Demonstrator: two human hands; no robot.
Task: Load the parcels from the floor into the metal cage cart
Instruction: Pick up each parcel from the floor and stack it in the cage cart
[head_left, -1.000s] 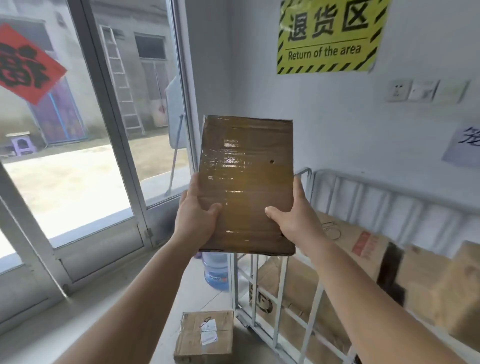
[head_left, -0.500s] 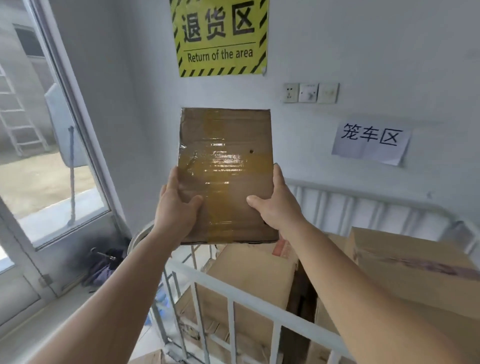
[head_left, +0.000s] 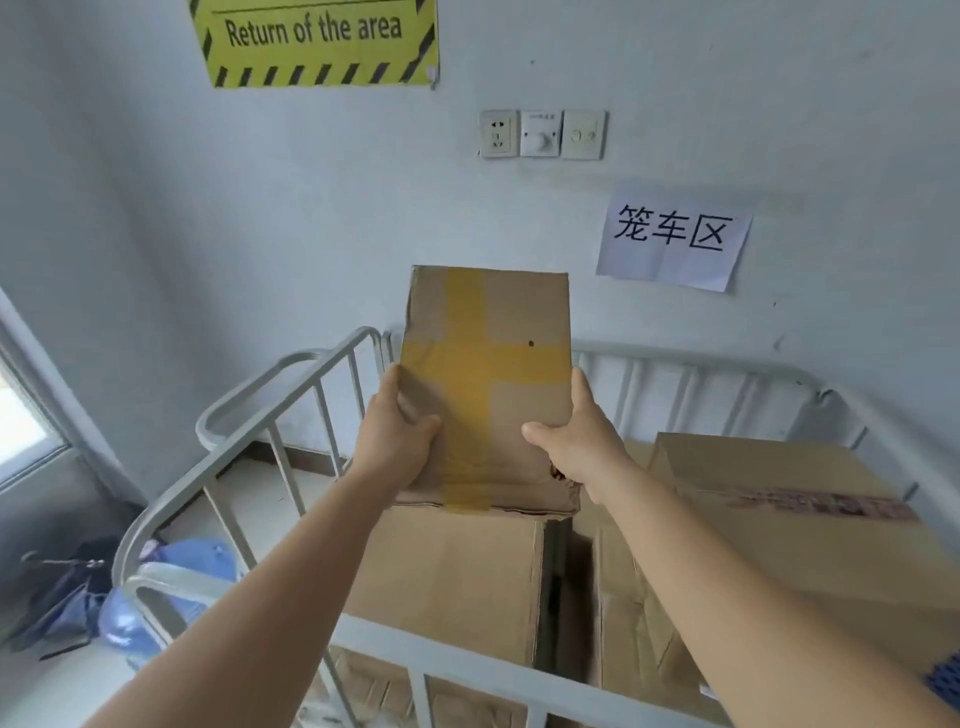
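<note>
Parcel (head_left: 488, 384): held mid-frame over the cart (head_left: 291, 410), its lower edge above a box (head_left: 457, 577).
Left hand (head_left: 397, 441): clamped on the parcel's left edge.
Right hand (head_left: 582, 441): clamped on its right edge.
Room: a dark gap between the boxes; taller box (head_left: 789, 525) at right.

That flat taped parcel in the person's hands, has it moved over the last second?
Yes. The flat parcel has come over the cage cart rail, above the boxes inside; earlier it was outside by the window.
</note>
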